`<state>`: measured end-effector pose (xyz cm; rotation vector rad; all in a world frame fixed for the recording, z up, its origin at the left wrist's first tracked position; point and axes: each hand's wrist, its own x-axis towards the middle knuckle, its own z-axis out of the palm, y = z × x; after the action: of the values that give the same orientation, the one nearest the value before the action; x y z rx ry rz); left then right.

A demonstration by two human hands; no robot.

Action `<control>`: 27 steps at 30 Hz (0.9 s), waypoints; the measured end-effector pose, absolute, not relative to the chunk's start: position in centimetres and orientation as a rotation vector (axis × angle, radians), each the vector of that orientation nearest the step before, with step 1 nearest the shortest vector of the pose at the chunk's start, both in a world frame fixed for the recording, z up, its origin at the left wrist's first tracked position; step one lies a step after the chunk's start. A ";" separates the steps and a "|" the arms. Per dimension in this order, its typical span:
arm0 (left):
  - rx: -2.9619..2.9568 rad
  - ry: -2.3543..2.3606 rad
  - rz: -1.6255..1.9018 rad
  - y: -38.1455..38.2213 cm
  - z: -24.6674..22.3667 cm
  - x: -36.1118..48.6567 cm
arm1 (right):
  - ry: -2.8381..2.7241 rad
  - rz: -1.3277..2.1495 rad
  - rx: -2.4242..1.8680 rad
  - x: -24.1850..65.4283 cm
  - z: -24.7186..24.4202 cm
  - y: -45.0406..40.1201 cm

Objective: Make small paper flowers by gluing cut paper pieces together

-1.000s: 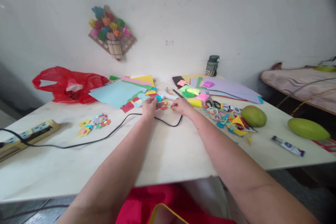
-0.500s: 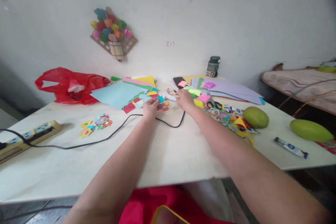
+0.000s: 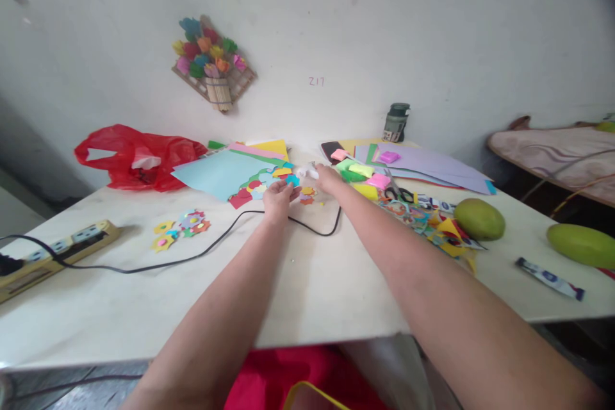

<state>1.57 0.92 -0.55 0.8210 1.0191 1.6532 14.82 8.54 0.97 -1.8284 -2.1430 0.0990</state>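
Note:
My left hand (image 3: 278,198) pinches a small blue paper cut-out (image 3: 293,180) between thumb and fingers, above the table's middle. Just to its right, my right hand (image 3: 328,180) is closed around a white glue gun (image 3: 310,171), whose front points left toward the blue piece. My palm hides part of the glue gun. A black cord (image 3: 250,212) runs from the left, passing under my left wrist and curving up near my right hand. An orange paper flower (image 3: 307,196) lies between my hands. Red and other coloured cut-outs (image 3: 243,195) rest beyond my left hand.
Left: a power strip (image 3: 91,235), finished paper flowers (image 3: 192,222) and a red plastic bag (image 3: 139,154). Right: clay packs (image 3: 379,180), scissors (image 3: 400,194), paper scraps (image 3: 432,224), mangoes (image 3: 479,218) and a glue tube (image 3: 550,278). Paper sheets (image 3: 206,174) lie at the back.
My right hand has closed on the white glue gun and brought it up, turned toward the blue piece. My left hand still holds that piece. The view has shifted slightly left.

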 end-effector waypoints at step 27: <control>0.886 0.881 1.399 1.2 -1.0 1.2 | -1.417 1.242 -1.011 20.5 0.8 1.8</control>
<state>1.20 1.15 -1.04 0.8856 0.8813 1.3985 20.49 1.83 0.79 -1.0109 -1.4172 1.2419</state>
